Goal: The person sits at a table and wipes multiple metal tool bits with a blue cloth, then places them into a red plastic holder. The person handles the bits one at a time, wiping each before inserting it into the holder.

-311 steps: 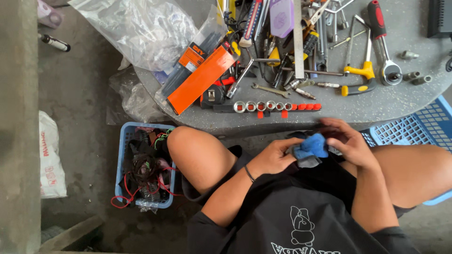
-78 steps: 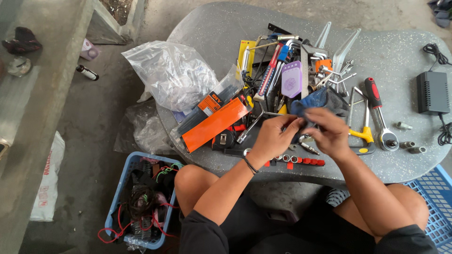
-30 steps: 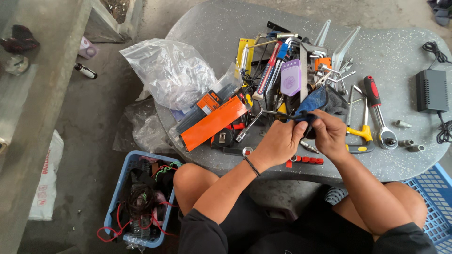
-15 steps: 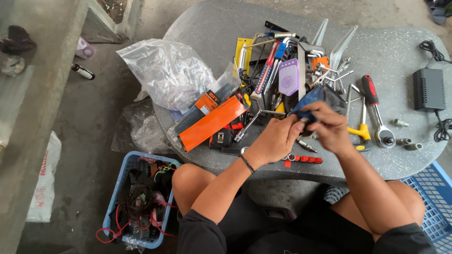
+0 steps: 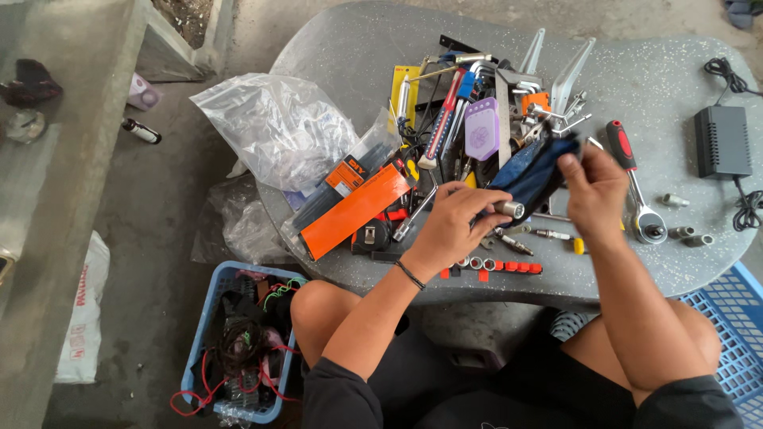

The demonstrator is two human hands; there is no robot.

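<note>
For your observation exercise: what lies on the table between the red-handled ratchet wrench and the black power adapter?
Head view: between the red-handled ratchet wrench and black power adapter, only bare grey stone table.

Only one view: head cam, worn by the person, looks steeply down from above at close range. It faces fwd over the knees to the grey stone table [image 5: 652, 71]; floor on left side, no 2nd view shares anything.

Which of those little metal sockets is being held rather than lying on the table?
The silver socket pinched in the left hand, against the blue cloth. The others sit loose near the ratchet or clipped in the red-tabbed row.
</note>
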